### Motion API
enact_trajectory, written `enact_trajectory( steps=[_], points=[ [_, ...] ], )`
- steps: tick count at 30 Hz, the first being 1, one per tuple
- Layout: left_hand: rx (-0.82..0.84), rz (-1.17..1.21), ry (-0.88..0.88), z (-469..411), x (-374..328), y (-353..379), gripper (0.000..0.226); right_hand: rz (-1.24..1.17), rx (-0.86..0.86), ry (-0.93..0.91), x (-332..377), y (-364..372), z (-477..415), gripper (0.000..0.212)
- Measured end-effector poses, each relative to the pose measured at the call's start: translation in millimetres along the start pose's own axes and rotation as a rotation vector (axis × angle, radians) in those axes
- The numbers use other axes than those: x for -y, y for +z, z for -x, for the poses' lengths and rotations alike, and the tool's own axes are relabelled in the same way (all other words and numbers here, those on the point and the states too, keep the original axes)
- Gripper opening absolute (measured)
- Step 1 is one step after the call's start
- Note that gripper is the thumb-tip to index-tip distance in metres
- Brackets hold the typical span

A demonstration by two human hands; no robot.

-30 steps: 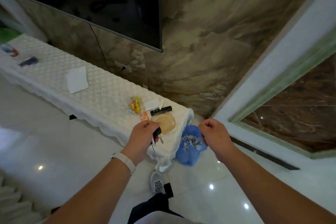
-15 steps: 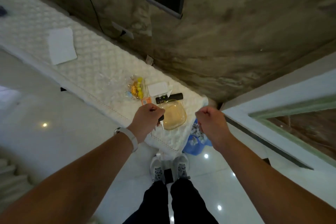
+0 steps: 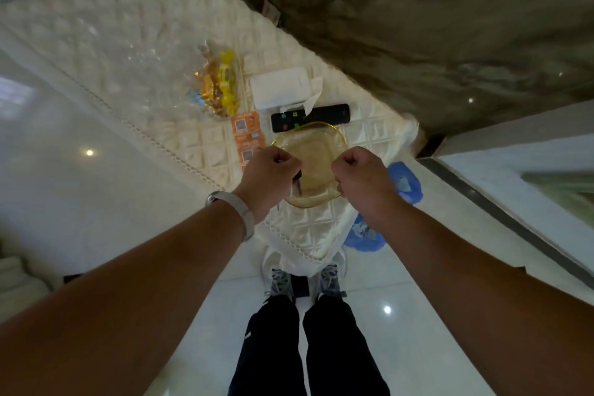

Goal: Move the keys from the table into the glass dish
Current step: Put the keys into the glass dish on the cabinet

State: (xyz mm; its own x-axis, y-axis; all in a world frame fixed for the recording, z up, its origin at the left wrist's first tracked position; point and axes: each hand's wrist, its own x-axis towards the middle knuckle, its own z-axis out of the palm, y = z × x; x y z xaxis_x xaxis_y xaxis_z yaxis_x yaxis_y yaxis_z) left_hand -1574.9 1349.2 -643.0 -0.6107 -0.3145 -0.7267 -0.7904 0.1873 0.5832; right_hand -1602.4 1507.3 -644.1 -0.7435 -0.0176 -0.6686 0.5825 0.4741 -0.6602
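An amber glass dish [image 3: 316, 151] sits on the quilted white table cover [image 3: 135, 51] near the table's right end. My left hand [image 3: 268, 175] is closed on the keys [image 3: 297, 182], which hang from its fingers over the dish's left part; only a dark fob and a bit of metal show. My right hand [image 3: 360, 178] is a fist over the dish's right rim, with nothing visible in it.
Behind the dish lie a black remote [image 3: 321, 116], a white tissue pack [image 3: 279, 87], orange cards [image 3: 247, 135] and a bag of sweets [image 3: 217, 83]. A blue bag [image 3: 401, 183] hangs off the table's right end. My feet [image 3: 302, 280] stand close below the table edge.
I have stepped closer and the view has tilted down. My left hand has carried the keys from the table edge to over the dish. My right fist has moved in to the dish's right rim.
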Motion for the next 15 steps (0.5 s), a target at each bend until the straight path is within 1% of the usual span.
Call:
enact_trajectory(
  steps=[3,6,9,13,15],
  points=[
    [-0.028,-0.013,-0.004,-19.3,9.5,13.2,0.012,-0.006,0.043,0.0,-14.5,11.7,-19.5,0.001],
    [-0.068,-0.032,0.043,-30.4,18.6,22.1,0.005,0.019,0.061,-0.001,-25.6,16.3,-31.4,0.013],
    [-0.066,-0.074,0.068,-30.5,22.2,25.7,0.004,0.068,0.094,-0.028,-30.2,15.9,-34.3,0.016],
    [-0.021,-0.072,0.108,-18.4,20.7,21.0,0.013,0.169,0.135,-0.104,-27.4,11.2,-27.9,0.029],
    [-0.005,-0.143,0.171,-5.1,16.5,11.2,0.018,0.219,0.142,-0.135,-21.1,5.4,-19.6,0.028]
  ],
)
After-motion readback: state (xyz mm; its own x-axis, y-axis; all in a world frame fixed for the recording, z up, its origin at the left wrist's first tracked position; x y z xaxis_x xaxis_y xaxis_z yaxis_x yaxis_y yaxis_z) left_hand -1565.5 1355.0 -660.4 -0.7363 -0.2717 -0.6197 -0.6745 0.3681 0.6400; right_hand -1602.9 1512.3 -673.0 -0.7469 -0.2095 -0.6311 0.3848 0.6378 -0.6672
